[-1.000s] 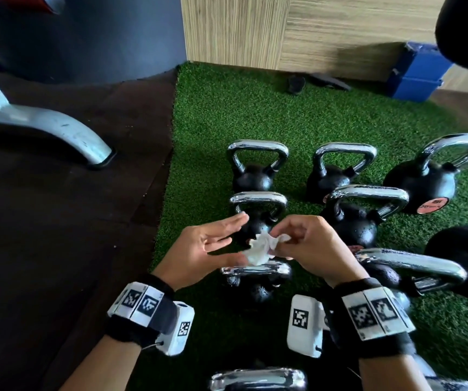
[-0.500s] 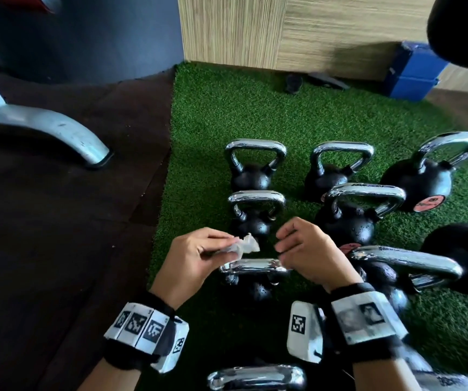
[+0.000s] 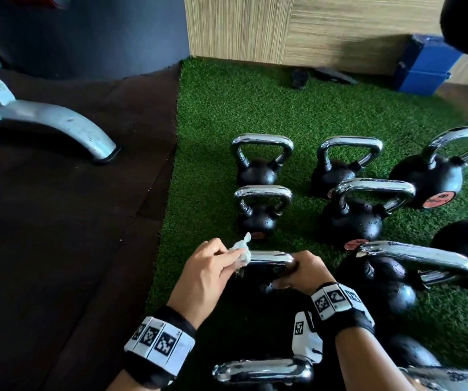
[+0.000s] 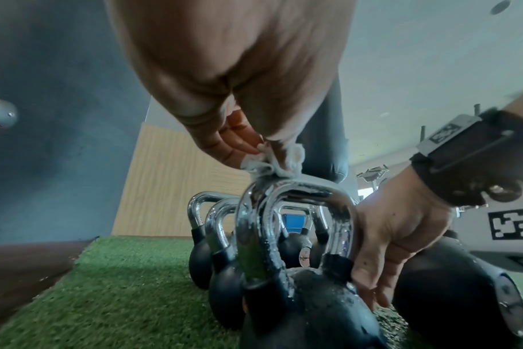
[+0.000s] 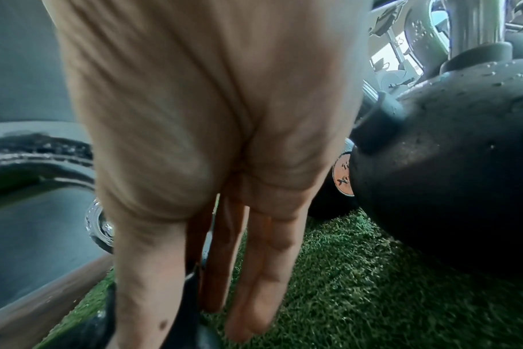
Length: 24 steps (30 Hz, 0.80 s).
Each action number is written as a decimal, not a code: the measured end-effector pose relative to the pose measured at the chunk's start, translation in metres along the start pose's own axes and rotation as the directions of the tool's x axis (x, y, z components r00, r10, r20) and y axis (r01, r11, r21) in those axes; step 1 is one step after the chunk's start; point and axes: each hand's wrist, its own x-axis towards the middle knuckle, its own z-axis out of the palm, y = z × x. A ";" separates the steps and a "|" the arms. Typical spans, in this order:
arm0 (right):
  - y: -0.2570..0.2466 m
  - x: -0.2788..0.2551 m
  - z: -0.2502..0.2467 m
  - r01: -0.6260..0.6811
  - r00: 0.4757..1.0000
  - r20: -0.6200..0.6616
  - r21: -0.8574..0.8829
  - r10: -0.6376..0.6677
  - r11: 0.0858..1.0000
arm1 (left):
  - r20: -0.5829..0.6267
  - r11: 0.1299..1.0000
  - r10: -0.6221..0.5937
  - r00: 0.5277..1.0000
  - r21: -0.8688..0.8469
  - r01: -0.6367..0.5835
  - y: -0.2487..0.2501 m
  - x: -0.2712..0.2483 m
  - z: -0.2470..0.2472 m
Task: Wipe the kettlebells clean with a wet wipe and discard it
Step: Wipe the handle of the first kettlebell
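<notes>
The wet wipe (image 3: 241, 251), a small crumpled white wad, sits pressed against the left end of the chrome handle (image 3: 269, 258) of the nearest-held kettlebell (image 4: 311, 304), pinched there in the grip of the left hand (image 3: 207, 273), whose fingers and thumb are curled round it; the left wrist view shows the wipe (image 4: 273, 163) bunched on top of the handle's bend. The right hand (image 3: 303, 273) lies against the right side of that handle, its fingers (image 5: 254, 283) straight and pointing down beside the black body, a released grip that steadies rather than clasps. Water droplets bead on the handle and the body. This kettlebell stands on the green turf (image 3: 227, 108), at the near end of a column with two smaller kettlebells (image 3: 258, 173) beyond it. More kettlebells (image 3: 354, 218) stand to the right, one just beside the right hand. Left of the turf lies dark flooring (image 3: 57, 235) with a grey metal foot (image 3: 57, 122) on it, and a blue box (image 3: 424, 66) stands against the far wooden wall.
</notes>
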 end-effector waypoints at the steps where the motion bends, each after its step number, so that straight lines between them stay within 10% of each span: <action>1: 0.001 0.000 0.001 0.013 1.000 -0.003 0.013 -0.012 1.000 | 0.014 1.000 0.001 1.000 0.018 -0.001 0.002 -0.001 0.000; 24: 0.010 0.004 0.010 0.058 0.996 -0.068 0.103 -0.051 0.993 | 0.070 0.795 -0.456 0.887 -0.417 0.441 -0.044 -0.046 0.049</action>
